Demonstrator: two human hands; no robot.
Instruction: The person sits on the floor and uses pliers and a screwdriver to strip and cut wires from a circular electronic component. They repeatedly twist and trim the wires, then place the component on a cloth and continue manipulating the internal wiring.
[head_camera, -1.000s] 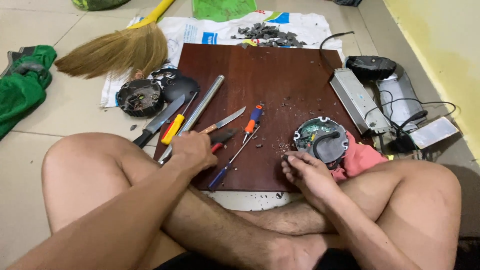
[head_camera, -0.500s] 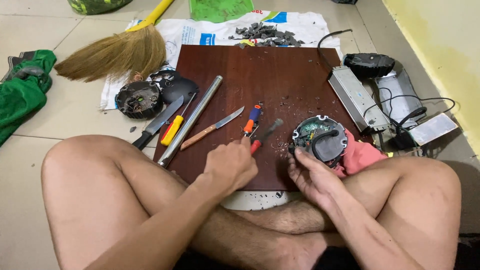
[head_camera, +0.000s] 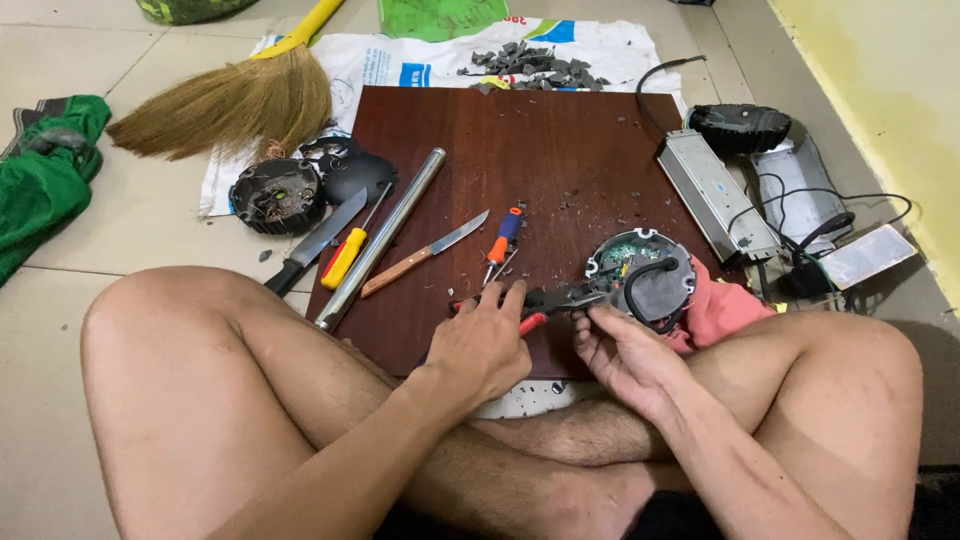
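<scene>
L hand gripping red-handled pliers nr front edge of brown board. R hand fingers curled, pinching black cable of round device, front-right corner.

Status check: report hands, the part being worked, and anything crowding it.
Left hand grips red-handled pliers. Right hand steadies round housing. Orange-blue screwdriver lies close by.

**Layout on the board**

The board lies on the floor. At its near right corner sits the round unit, pliers just left of it. Toward the left edge lie a tube, knife and screwdriver. Debris lies beyond the far edge, a broom off the far left corner, and a driver box off the right edge.
</scene>
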